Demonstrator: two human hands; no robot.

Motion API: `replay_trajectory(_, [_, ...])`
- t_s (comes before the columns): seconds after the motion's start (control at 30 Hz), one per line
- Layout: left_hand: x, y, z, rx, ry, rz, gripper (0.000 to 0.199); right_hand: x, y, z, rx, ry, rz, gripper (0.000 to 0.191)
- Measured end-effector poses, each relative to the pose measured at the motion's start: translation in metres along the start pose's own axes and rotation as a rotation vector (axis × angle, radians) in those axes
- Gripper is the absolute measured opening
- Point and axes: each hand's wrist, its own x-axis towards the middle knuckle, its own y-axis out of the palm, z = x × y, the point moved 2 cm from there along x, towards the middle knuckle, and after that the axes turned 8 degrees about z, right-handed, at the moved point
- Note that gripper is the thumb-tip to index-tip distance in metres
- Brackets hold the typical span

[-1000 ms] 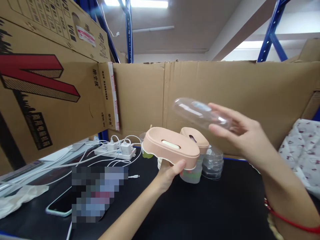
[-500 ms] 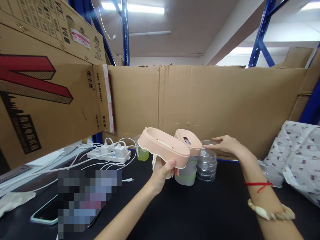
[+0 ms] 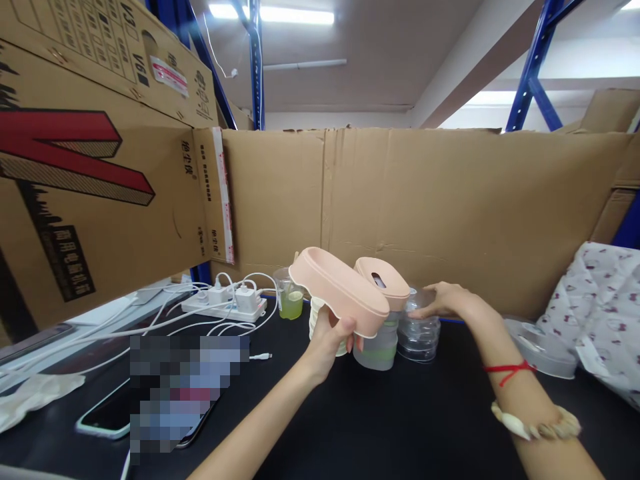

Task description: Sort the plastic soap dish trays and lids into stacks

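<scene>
Closest, a pink cover (image 3: pixel 340 290) is held tilted above the black tabletop (image 3: pixel 425 420), clamped between the thumb and fingers of the left hand (image 3: pixel 327 340). The right hand (image 3: pixel 440 300) is placed well apart from the left, its thumb and fingers spread around the top of a stack of clear lids (image 3: pixel 420 337); whether they are pressed shut on it cannot be told. Between the hands, a second pink cover (image 3: pixel 383 280) is seen atop pale containers (image 3: pixel 377 350). Beyond the left hand, a cup of green liquid (image 3: pixel 291 303) and a power strip (image 3: pixel 225 308) are seen; behind everything, a cardboard wall (image 3: pixel 440 200).
</scene>
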Motion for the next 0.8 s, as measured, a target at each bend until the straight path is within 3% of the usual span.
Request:
replay_trajectory(0.1, [-0.001, -0.001, 0.001, -0.034, -0.009, -0.028, 0.081, -0.029, -0.022, 0.004, 0.12, 0.028, -0.289, 0.064])
replay_trajectory(0.17, [-0.002, -0.001, 0.002, -0.046, -0.011, -0.015, 0.082, -0.056, -0.036, 0.018, 0.272, -0.171, -0.512, 0.061])
replay_trajectory(0.2, [-0.003, 0.0, 0.003, -0.05, -0.011, 0.001, 0.082, -0.07, -0.04, 0.028, 0.351, -0.338, -0.533, 0.061])
replay_trajectory(0.27, [-0.005, 0.0, 0.004, -0.057, -0.017, 0.03, 0.081, -0.093, -0.04, 0.05, 0.422, -0.662, -0.386, 0.068])
replay_trajectory(0.33, [-0.007, 0.0, 0.004, -0.058, -0.011, 0.008, 0.083, -0.108, -0.033, 0.069, 0.43, -0.817, -0.215, 0.078])
replay_trajectory(0.43, [-0.008, 0.0, 0.001, -0.08, -0.015, -0.029, 0.086, -0.111, -0.02, 0.085, 0.412, -0.835, -0.035, 0.08])
replay_trajectory(0.53, [-0.006, 0.002, -0.003, -0.104, -0.035, 0.025, 0.077, -0.101, -0.013, 0.09, 0.449, -0.83, 0.057, 0.073])
replay_trajectory(0.7, [-0.002, -0.001, -0.01, -0.084, 0.016, 0.086, 0.067, -0.086, -0.02, 0.086, 0.69, -0.923, 0.066, 0.067])
replay_trajectory(0.73, [-0.001, -0.003, -0.012, -0.089, 0.029, 0.08, 0.066, -0.083, -0.023, 0.084, 0.755, -0.906, 0.018, 0.068])
replay_trajectory(0.8, [0.001, -0.008, -0.016, -0.102, 0.064, 0.037, 0.065, -0.073, -0.027, 0.077, 0.839, -0.776, -0.196, 0.068])
